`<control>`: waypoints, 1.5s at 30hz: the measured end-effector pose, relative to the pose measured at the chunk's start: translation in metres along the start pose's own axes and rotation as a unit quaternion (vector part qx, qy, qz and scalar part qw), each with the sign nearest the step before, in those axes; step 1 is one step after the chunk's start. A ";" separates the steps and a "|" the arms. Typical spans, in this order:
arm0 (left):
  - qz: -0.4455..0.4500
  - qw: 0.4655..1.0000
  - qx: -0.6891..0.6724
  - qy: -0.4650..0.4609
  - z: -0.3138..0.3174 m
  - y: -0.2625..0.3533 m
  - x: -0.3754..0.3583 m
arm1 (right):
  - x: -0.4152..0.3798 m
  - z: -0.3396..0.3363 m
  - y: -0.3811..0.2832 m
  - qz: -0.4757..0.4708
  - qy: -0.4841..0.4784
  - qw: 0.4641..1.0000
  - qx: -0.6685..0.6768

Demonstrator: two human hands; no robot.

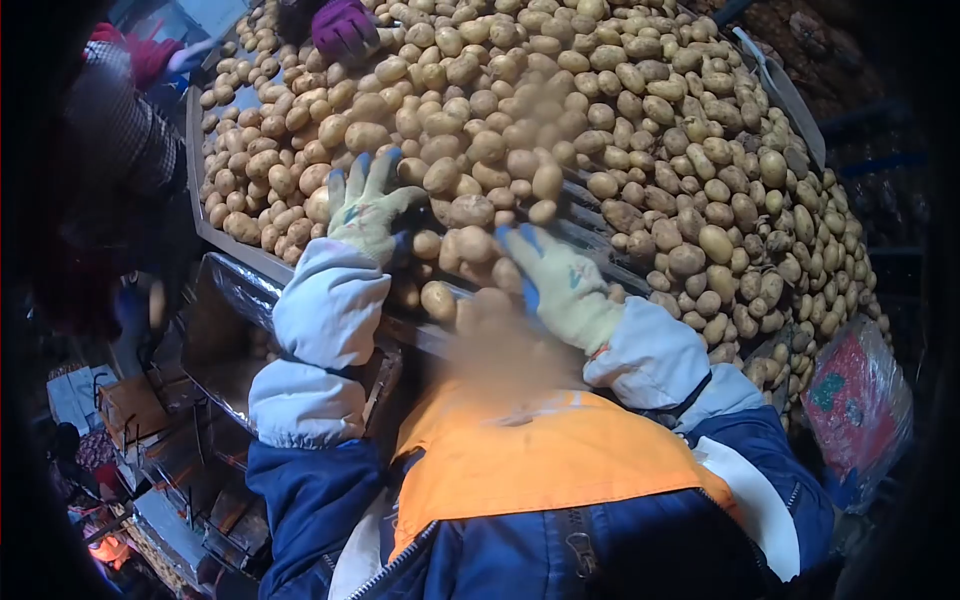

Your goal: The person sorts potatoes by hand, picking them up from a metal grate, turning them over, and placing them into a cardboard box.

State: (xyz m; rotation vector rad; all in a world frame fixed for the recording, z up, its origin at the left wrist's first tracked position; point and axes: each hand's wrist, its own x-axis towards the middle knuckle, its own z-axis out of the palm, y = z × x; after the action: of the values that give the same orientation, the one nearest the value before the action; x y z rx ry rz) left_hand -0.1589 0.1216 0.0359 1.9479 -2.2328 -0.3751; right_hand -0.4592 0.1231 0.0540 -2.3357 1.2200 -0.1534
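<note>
We note coloured printing on the backs of both work gloves; it is too small to read. The red wrapped bag (855, 410) at the right carries green marks, which we cannot make out as text. Potatoes (690, 190) cover the sorting table (250, 260), heaped highest toward the far and right sides, with dark slats (585, 220) exposed near the right hand (562, 275). A plastic-lined bin (225, 325) stands outside the near left rim. At the far edge we see a co-worker's purple glove (342, 28) touching the heap. A tan blur partly covers the area between the forearms; we cannot tell its nature. We find the left hand (368, 208) palm down on the potatoes, fingers spread wide, gripping nothing. The right hand reaches inward beside loose potatoes, fingers extended, its grasp likewise loose and unclosed.
</note>
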 end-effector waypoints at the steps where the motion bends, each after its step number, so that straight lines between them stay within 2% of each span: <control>1: 0.003 1.000 0.005 0.029 0.001 -0.004 -0.002 | -0.001 0.000 -0.001 -0.061 0.017 0.998 0.006; 2: 0.007 1.000 0.006 0.028 0.003 -0.006 -0.004 | -0.002 -0.003 0.003 -0.058 0.019 0.998 0.006; 4: -0.019 0.990 -0.082 0.110 0.002 -0.005 -0.012 | -0.005 -0.021 0.017 -0.086 0.052 0.993 0.059; 5: 0.007 0.980 -0.039 0.194 0.002 0.001 -0.021 | -0.008 -0.036 0.027 -0.121 0.112 0.986 -0.010; 6: 0.005 0.981 -0.039 0.191 0.007 0.005 -0.030 | -0.012 -0.050 0.036 -0.050 0.077 0.990 -0.106; 7: -0.026 0.961 -0.118 0.251 0.014 0.008 -0.038 | -0.017 -0.056 0.046 -0.031 0.067 0.978 -0.193; 8: -0.055 0.929 -0.196 0.308 0.019 0.010 -0.046 | -0.023 -0.062 0.055 -0.009 0.028 0.948 -0.316; 9: -0.052 0.904 -0.265 0.330 0.021 0.015 -0.051 | -0.021 -0.067 0.055 0.029 -0.059 0.917 -0.394; 10: -0.053 0.905 -0.264 0.331 0.021 0.026 -0.058 | -0.015 -0.061 0.063 0.028 -0.059 0.917 -0.393; 12: -0.165 0.840 -0.453 0.248 0.020 0.053 -0.074 | -0.003 -0.042 0.079 0.046 -0.112 0.889 -0.441; 13: -0.148 0.829 -0.488 0.231 0.022 0.059 -0.077 | 0.000 -0.044 0.074 0.026 -0.116 0.888 -0.445; 14: -0.166 0.784 -0.568 0.189 0.024 0.066 -0.081 | 0.002 -0.043 0.080 0.027 -0.116 0.889 -0.443; 16: -0.153 0.815 -0.546 0.120 0.030 0.066 -0.085 | 0.010 -0.051 0.100 -0.042 -0.101 0.911 -0.397; 17: -0.154 0.814 -0.546 0.120 0.029 0.068 -0.087 | 0.013 -0.053 0.109 -0.047 -0.092 0.917 -0.386; 18: -0.184 0.750 -0.634 0.044 0.023 0.072 -0.086 | 0.012 -0.054 0.107 -0.050 -0.093 0.916 -0.388; 19: -0.210 0.670 -0.711 -0.031 0.018 0.077 -0.083 | 0.011 -0.057 0.103 -0.034 -0.053 0.932 -0.358; 20: -0.212 0.669 -0.712 -0.029 0.013 0.082 -0.079 | 0.009 -0.060 0.097 -0.017 -0.013 0.945 -0.326; 21: -0.217 0.594 -0.770 -0.082 0.008 0.088 -0.074 | 0.004 -0.075 0.064 0.005 -0.031 0.950 -0.312; 22: -0.220 0.513 -0.819 -0.135 0.007 0.096 -0.070 | 0.000 -0.075 0.048 0.052 -0.031 0.990 -0.125; 23: -0.192 0.515 -0.822 -0.147 0.009 0.106 -0.066 | -0.006 -0.072 0.037 0.099 -0.028 0.992 0.067; 24: -0.191 0.516 -0.822 -0.150 0.011 0.115 -0.063 | -0.012 -0.068 0.033 -0.010 -0.027 0.990 0.139; 25: -0.219 0.446 -0.851 -0.167 0.014 0.123 -0.058 | -0.020 -0.055 0.024 -0.045 0.005 0.977 0.207; 26: -0.246 0.374 -0.875 -0.183 0.017 0.127 -0.054 | -0.021 -0.049 0.022 -0.070 -0.008 0.974 0.217; 27: -0.239 0.323 -0.894 -0.199 0.022 0.128 -0.050 | -0.024 -0.059 0.006 0.001 -0.044 0.979 0.200; 28: -0.239 0.322 -0.894 -0.200 0.029 0.125 -0.049 | -0.027 -0.070 -0.006 0.071 -0.080 0.977 0.182; 29: -0.242 0.328 -0.893 -0.193 0.037 0.119 -0.049 | -0.029 -0.062 0.004 0.072 -0.081 0.977 0.182; 30: -0.246 0.333 -0.891 -0.187 0.047 0.114 -0.051 | -0.034 -0.048 0.023 -0.045 -0.076 0.995 0.035; 31: -0.226 0.356 -0.895 -0.147 0.053 0.111 -0.051 | -0.037 -0.042 0.035 -0.162 -0.066 0.978 -0.113; 32: -0.227 0.357 -0.894 -0.149 0.056 0.104 -0.053 | -0.042 -0.040 0.042 -0.161 -0.066 0.978 -0.112; 34: -0.177 0.245 -0.940 -0.155 0.035 0.091 -0.057 | -0.051 -0.039 0.048 -0.151 -0.028 0.981 -0.115; 35: -0.241 0.309 -0.913 -0.113 0.018 0.091 -0.063 | -0.055 -0.046 0.049 -0.109 -0.023 0.975 -0.192; 36: -0.241 0.308 -0.913 -0.114 0.017 0.086 -0.068 | -0.061 -0.050 0.052 -0.107 -0.023 0.975 -0.192; 38: -0.248 0.349 -0.900 -0.080 0.015 0.071 -0.074 | -0.069 -0.058 0.055 -0.062 -0.028 0.965 -0.252; 39: -0.256 0.382 -0.886 -0.066 0.015 0.067 -0.076 | -0.065 -0.062 0.040 -0.100 0.006 0.971 -0.217; 40: -0.256 0.381 -0.886 -0.065 0.015 0.063 -0.077 | -0.060 -0.062 0.030 -0.101 0.006 0.971 -0.218; 42: -0.250 0.383 -0.885 -0.089 0.016 0.056 -0.083 | -0.054 -0.056 0.014 -0.221 -0.089 0.955 -0.175; 43: -0.252 0.384 -0.884 -0.088 0.016 0.056 -0.085 | -0.054 -0.042 0.015 -0.217 -0.148 0.939 -0.220; 44: -0.255 0.394 -0.879 -0.091 0.017 0.059 -0.088 | -0.052 -0.034 0.013 -0.219 -0.149 0.939 -0.219; 45: -0.258 0.403 -0.873 -0.093 0.018 0.061 -0.090 | -0.050 -0.029 0.012 -0.194 -0.195 0.921 -0.277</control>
State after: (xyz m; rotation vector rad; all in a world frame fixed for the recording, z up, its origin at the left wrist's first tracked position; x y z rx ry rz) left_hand -0.2089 0.2196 0.0407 0.9079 -0.0731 -1.8937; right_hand -0.5063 0.1462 0.0798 -2.8797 0.6423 0.5742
